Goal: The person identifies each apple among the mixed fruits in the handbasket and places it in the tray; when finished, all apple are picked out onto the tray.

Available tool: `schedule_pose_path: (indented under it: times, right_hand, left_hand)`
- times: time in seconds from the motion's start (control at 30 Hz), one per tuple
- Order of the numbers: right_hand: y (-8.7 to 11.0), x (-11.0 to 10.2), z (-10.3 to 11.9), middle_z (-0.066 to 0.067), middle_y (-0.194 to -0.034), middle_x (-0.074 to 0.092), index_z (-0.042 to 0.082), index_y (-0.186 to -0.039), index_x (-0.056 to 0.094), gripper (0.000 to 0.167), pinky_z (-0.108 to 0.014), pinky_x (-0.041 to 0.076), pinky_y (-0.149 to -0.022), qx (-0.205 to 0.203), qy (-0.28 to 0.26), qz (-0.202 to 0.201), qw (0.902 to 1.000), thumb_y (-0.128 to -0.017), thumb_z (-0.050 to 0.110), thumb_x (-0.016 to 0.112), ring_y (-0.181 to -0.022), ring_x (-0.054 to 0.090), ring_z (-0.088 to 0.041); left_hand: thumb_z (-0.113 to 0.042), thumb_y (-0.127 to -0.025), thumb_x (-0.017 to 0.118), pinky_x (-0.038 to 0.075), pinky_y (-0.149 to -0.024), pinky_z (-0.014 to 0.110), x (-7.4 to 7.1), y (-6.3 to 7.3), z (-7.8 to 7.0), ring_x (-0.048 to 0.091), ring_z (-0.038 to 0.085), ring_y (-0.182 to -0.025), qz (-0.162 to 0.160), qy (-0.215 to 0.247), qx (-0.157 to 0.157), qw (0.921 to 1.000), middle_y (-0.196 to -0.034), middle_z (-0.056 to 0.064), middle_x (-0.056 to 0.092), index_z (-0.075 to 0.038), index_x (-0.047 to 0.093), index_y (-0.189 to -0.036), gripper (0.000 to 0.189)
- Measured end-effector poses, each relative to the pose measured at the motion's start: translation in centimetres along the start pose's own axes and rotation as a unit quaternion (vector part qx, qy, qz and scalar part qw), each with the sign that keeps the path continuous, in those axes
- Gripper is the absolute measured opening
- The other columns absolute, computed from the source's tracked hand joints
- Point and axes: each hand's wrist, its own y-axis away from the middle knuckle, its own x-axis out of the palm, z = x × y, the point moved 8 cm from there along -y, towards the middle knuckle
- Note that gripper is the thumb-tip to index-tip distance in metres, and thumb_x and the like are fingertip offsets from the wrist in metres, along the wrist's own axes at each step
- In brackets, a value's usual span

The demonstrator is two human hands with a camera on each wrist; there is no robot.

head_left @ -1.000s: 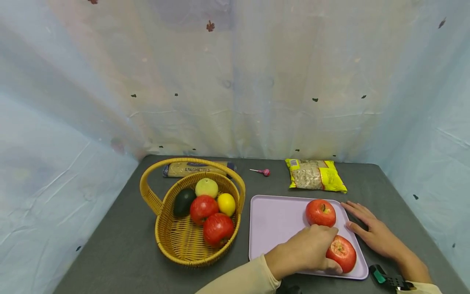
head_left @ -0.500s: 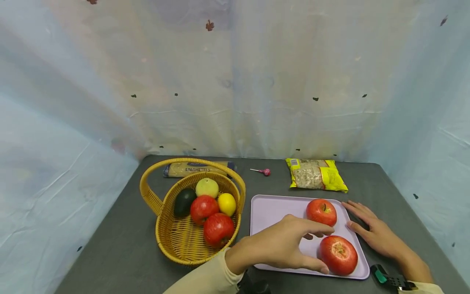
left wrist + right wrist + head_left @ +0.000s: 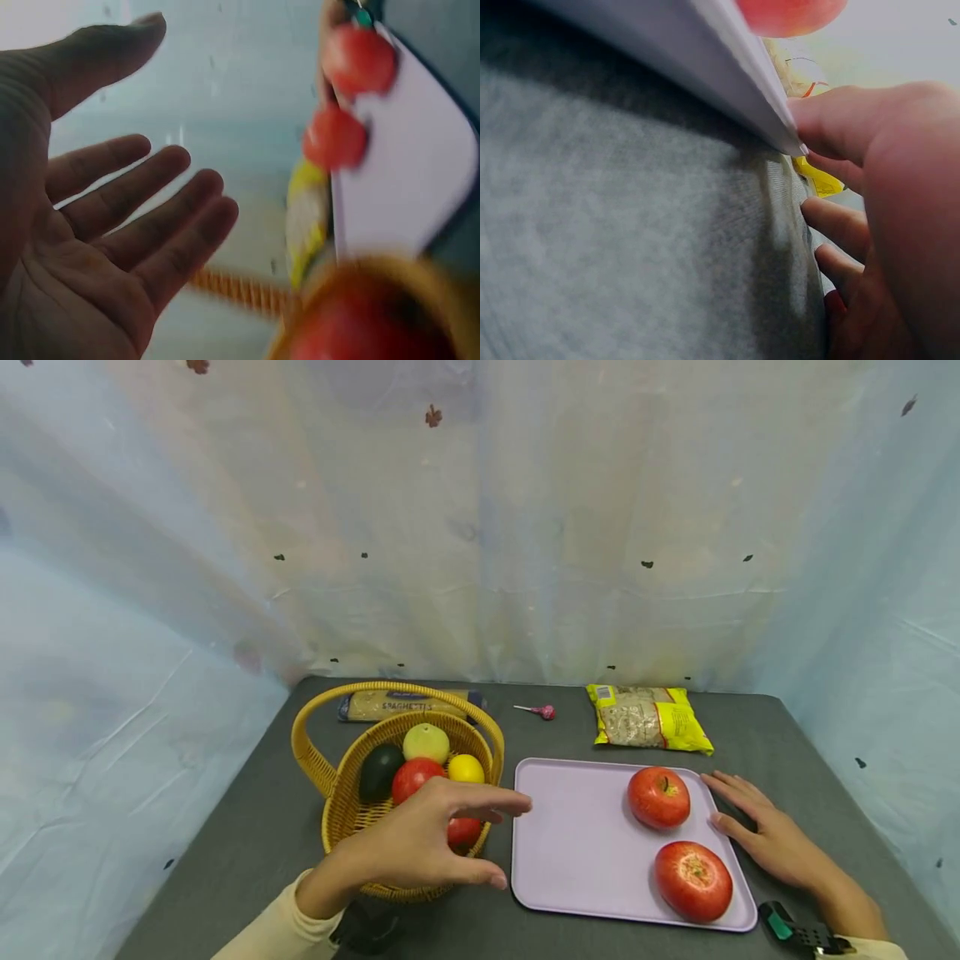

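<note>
My left hand [image 3: 423,839] hovers over the front of the wicker basket [image 3: 339,810], fingers and thumb spread apart with nothing between them. Inside the basket lie a dark green avocado-like fruit [image 3: 378,772], a pale green round fruit [image 3: 426,742], a yellow lemon-like fruit [image 3: 466,768] and two red apples [image 3: 414,776], partly hidden by that hand. On the lilac tray [image 3: 573,843] sit a far apple [image 3: 658,797] and a near apple [image 3: 693,882]. My right hand [image 3: 772,839] rests at the tray's right edge, its fingertips touching the rim.
Behind the basket lies a pack of spaghetti [image 3: 408,703]. A pink lollipop [image 3: 546,712] and a yellow bag of flakes [image 3: 648,718] lie toward the back of the grey table [image 3: 247,827]. The basket's tall handle [image 3: 315,766] arches over its fruit.
My left hand has let go of the near apple on the tray, opened, and moved left over the basket. The right hand has stayed at the tray's edge.
</note>
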Motion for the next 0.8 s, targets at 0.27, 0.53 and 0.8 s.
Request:
schedule_pose_path:
  times: [0.27, 0.53, 0.8]
  right_hand:
    - [0.0, 0.0, 0.1, -0.034, -0.167, 0.039, 0.011, -0.167, 0.044, 0.067, -0.094, 0.032, -0.1, 0.001, 0.008, -0.002, 1.0, -0.109, 0.036, 0.066, -0.148, 0.033, -0.064]
    - [0.0, -0.1, 0.1, -0.034, -0.167, 0.039, 0.011, -0.167, 0.045, 0.067, -0.094, 0.033, -0.101, -0.002, 0.008, -0.004, 1.0, -0.108, 0.035, 0.067, -0.148, 0.034, -0.063]
    - [0.0, 0.0, 0.2, -0.035, -0.167, 0.039, 0.012, -0.167, 0.044, 0.068, -0.094, 0.031, -0.101, 0.001, 0.005, -0.002, 1.0, -0.108, 0.036, 0.067, -0.148, 0.032, -0.065]
  left_hand:
    - [-0.011, -0.094, 0.089, 0.064, -0.102, 0.042, -5.2, 5.6, 3.6, 0.073, 0.033, -0.127, -0.097, 0.001, -0.01, 0.9952, -0.144, 0.007, 0.073, -0.015, 0.067, -0.149, 0.059]
    - [-0.013, -0.096, 0.086, 0.059, -0.111, 0.04, -7.5, 7.9, 8.1, 0.066, 0.036, -0.138, -0.18, -0.05, -0.053, 0.9809, -0.154, 0.014, 0.064, -0.01, 0.064, -0.152, 0.059]
    - [-0.013, -0.089, 0.092, 0.056, -0.112, 0.059, -6.0, 7.3, 9.8, 0.053, 0.035, -0.153, -0.137, -0.206, -0.073, 0.9661, -0.164, 0.005, 0.057, -0.017, 0.06, -0.157, 0.075]
